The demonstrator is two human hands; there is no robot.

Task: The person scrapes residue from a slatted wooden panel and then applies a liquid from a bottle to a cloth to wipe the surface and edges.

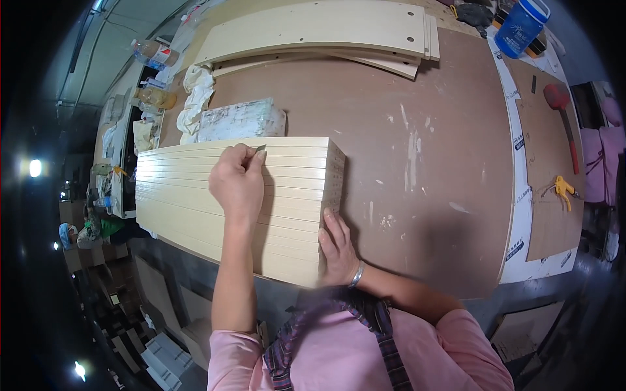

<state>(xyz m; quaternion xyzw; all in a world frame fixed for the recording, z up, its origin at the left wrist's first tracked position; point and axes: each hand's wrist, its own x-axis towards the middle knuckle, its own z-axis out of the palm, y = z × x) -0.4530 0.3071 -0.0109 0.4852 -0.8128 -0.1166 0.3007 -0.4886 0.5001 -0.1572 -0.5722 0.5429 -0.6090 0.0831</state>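
Observation:
Pale cream boards (215,195) are packed side by side in a block on the brown worktop, their long edges facing up. Over the far edges of this block, my left hand (238,176) pinches a small dark flat piece (261,148) between thumb and fingers. The piece looks like a scraper blade, but its exact kind is too small to make out. My right hand (338,246) rests with fingers stretched against the right end of the block, near its front corner. A bracelet circles that wrist.
Behind the block lie a paint-smeared white block (238,118) and a crumpled cloth (195,98). More drilled boards (313,29) are stacked at the back. Bottles (155,53) stand far left. On the right are a blue jug (521,29), a red mallet (558,98) and a yellow air gun (562,189).

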